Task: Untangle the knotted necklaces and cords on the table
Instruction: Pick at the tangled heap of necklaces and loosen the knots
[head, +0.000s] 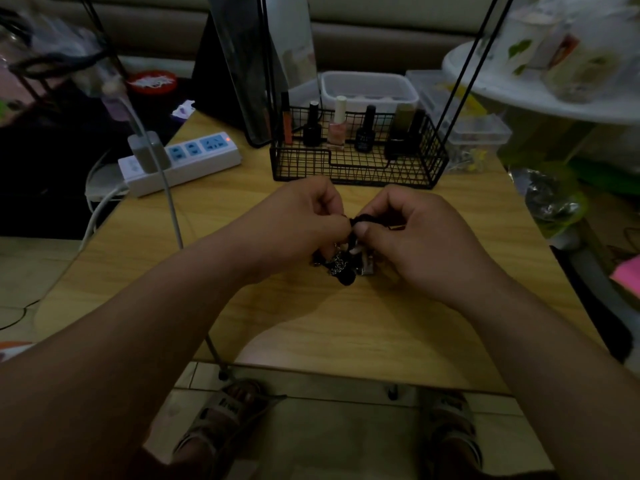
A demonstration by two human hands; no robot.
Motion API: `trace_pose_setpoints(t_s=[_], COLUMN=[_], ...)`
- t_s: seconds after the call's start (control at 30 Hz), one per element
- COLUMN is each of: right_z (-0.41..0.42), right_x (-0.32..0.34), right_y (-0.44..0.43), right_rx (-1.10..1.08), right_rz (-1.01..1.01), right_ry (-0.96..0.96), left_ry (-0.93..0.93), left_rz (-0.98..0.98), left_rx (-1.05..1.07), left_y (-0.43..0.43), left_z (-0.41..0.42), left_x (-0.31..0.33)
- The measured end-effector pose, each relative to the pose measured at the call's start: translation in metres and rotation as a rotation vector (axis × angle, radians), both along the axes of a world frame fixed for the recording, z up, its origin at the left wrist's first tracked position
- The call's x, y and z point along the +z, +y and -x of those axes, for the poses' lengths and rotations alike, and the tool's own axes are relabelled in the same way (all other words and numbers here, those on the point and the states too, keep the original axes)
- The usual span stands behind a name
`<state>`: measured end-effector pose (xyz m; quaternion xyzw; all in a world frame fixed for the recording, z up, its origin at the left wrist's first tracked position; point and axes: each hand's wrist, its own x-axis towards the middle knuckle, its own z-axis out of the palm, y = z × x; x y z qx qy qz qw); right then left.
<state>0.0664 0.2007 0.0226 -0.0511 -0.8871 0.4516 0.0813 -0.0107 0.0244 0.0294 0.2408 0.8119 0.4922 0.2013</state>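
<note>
Two hands meet above the middle of the wooden table (346,323), both curled tight around one small tangle (343,268) of necklaces and cords. The left hand (304,223) has its fingers folded in and its thumb pressed toward the fingertips, pinching the knot from its side. The right hand (412,230) does likewise from the other side, thumb nail facing the camera and forefinger bent over a loop of black cord (362,219) that arches between the two hands. Below the pinch, the rest of the tangle hangs down between the wrists: a fine silver chain (336,263), more dark cord bunched at the bottom, and a small metal pendant (367,268) just beside it; whether the lowest part touches the tabletop cannot be told. Behind the hands, near the far edge of the table, stands a black wire basket (346,174) holding a row of nail polish bottles (336,126), upright along its back wall. A clear plastic container (370,86) sits just behind the basket. At the table's left corner lies a white power strip (194,157) with a grey charger (149,152) plugged into it, its cable trailing across the table edge. Under the near edge of the table, two feet in sandals (221,420) rest on the tiled floor.
</note>
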Motion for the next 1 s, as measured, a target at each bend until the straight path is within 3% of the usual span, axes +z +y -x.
trace_pose_setpoints(t_s=[0.3,0.5,0.63,0.77,0.87,1.0], right_z=[0.0011,-0.0007,0.0006,0.0018,0.0034,0.0048], right_x=[0.0005,0.0023,0.0044,0.0049,0.0034,0.0019], right_y=[0.0007,0.0014,0.0061,0.009,0.009,0.0093], right_rx=[-0.099,-0.054,-0.055,-0.078,-0.08,-0.057], right_rz=[-0.032,-0.067,0.029,0.279,0.419,0.441], right_ry=[0.086,0.035,0.009,-0.019,-0.068,-0.129], left_ry=[0.224,0.138,-0.029,-0.068,-0.009,0.018], left_rz=[0.13,0.088,-0.002,0.003,0.036,0.009], left_rx=[-0.031,-0.021,-0.057,-0.073,-0.071,-0.063], left_y=[-0.0012,-0.0017,-0.0047,-0.0057,-0.0053,-0.0027], left_z=[-0.0009,-0.0006,-0.0014,0.0001,0.0003,-0.0021], left_x=[-0.0042,-0.0016,0.0029,0.0029,0.0026,0.002])
